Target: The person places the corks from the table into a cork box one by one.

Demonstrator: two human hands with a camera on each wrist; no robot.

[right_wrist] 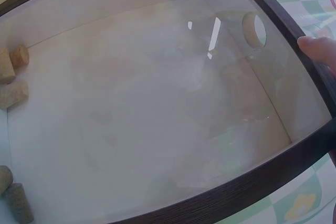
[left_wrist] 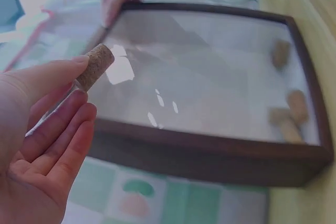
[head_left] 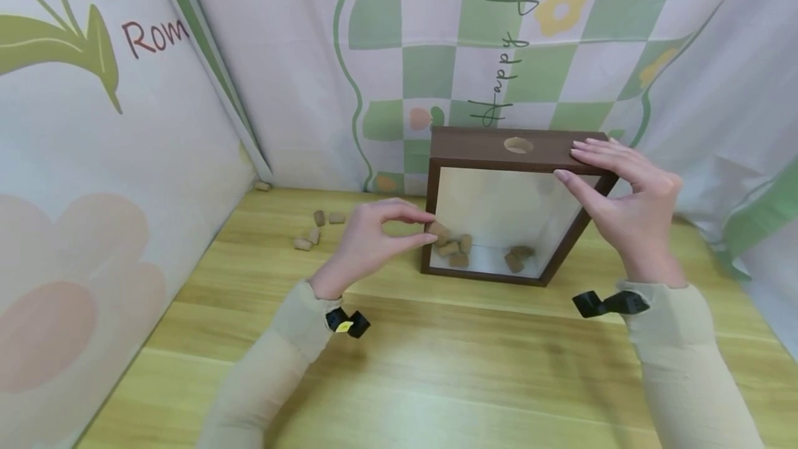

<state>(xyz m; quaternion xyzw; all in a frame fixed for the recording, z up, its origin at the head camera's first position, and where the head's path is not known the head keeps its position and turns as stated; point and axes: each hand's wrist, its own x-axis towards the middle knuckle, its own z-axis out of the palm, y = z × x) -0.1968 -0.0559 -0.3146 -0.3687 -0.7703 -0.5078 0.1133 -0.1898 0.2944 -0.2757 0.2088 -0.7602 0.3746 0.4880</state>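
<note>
A dark brown shadow box (head_left: 486, 147) with a clear front stands upright on the table, a round hole in its top side. My left hand (head_left: 374, 241) pinches a cork (left_wrist: 96, 66) between thumb and fingertips, close to the box's left edge. The right hand (head_left: 636, 206) grips the box's upper right corner, thumb on the front of the frame and fingers over the top. Inside, several corks (head_left: 459, 260) lie in the lower left, with a few more corks (head_left: 515, 259) farther right along the bottom. The right wrist view shows the hole (right_wrist: 254, 30) near that thumb.
Several loose corks (head_left: 314, 234) lie on the wooden table (head_left: 399, 366) left of the box, and another cork (head_left: 262, 186) sits at the back left corner. A checked green and white curtain (head_left: 430, 75) hangs behind the box, and a printed cloth (head_left: 125, 179) borders the left side.
</note>
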